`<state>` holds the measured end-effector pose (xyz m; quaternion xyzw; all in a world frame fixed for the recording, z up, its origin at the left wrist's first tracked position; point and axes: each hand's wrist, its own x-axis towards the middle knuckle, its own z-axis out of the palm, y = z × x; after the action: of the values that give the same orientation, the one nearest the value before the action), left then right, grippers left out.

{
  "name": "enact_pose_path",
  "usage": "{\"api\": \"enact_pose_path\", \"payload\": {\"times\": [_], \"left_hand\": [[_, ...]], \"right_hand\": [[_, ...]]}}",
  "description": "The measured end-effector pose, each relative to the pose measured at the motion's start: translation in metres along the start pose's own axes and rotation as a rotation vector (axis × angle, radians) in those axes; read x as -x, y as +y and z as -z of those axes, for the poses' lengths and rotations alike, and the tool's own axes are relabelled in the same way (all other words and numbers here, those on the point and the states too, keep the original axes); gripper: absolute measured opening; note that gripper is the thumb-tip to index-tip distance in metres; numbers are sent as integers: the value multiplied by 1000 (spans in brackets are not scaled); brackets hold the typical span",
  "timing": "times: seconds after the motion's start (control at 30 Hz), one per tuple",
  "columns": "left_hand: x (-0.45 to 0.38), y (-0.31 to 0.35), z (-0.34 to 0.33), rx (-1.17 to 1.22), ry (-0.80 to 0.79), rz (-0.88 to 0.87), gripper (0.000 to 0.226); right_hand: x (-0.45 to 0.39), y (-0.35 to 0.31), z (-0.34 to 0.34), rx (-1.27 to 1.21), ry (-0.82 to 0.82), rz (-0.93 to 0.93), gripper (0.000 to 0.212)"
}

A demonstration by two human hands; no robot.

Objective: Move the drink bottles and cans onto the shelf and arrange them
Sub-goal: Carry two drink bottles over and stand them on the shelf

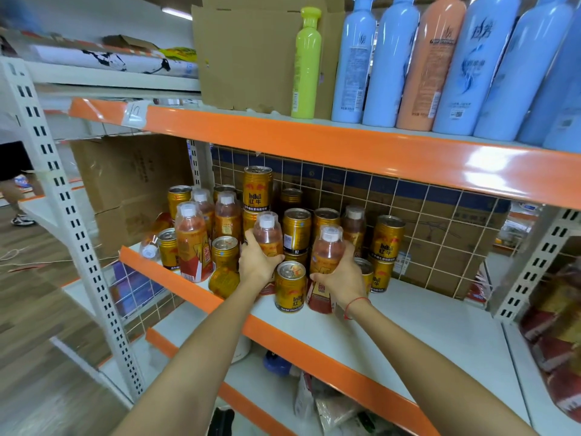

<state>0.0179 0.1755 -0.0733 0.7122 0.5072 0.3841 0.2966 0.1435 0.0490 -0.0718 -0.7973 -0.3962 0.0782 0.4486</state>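
Several gold Red Bull cans and orange-labelled drink bottles with white caps crowd the left part of the middle shelf (424,319). My left hand (256,264) grips one drink bottle (268,231) from the left side. My right hand (341,278) is wrapped around a second drink bottle (327,250) that stands near the shelf's front. A gold can (290,286) stands upright between my two hands at the front edge. Another can (224,281) lies on its side by my left wrist. One tall can (257,187) is stacked on another at the back. A bottle (154,239) lies tipped over at the far left.
A wire grid back panel (440,221) closes the shelf behind the drinks. The upper shelf (345,143) holds tall blue, peach and green bottles (440,61) and a cardboard box (248,58). Bags lie on the lower shelf (330,404). A person's legs (15,196) show at far left.
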Motion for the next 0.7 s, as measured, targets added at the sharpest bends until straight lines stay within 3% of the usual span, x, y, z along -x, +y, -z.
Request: {"api": "enact_pose_path", "payload": {"times": [0.1, 0.23, 0.4, 0.7], "left_hand": [[2, 4, 7, 49, 4, -12, 81], [0, 23, 25, 59, 0, -63, 81], [3, 45, 52, 27, 11, -115, 82], [49, 59, 81, -48, 41, -132, 81]], "right_hand": [[1, -2, 8, 21, 9, 7, 86], [1, -8, 23, -17, -1, -13, 72], [5, -24, 41, -7, 13, 41, 90], [29, -22, 75, -15, 22, 102, 87]]}}
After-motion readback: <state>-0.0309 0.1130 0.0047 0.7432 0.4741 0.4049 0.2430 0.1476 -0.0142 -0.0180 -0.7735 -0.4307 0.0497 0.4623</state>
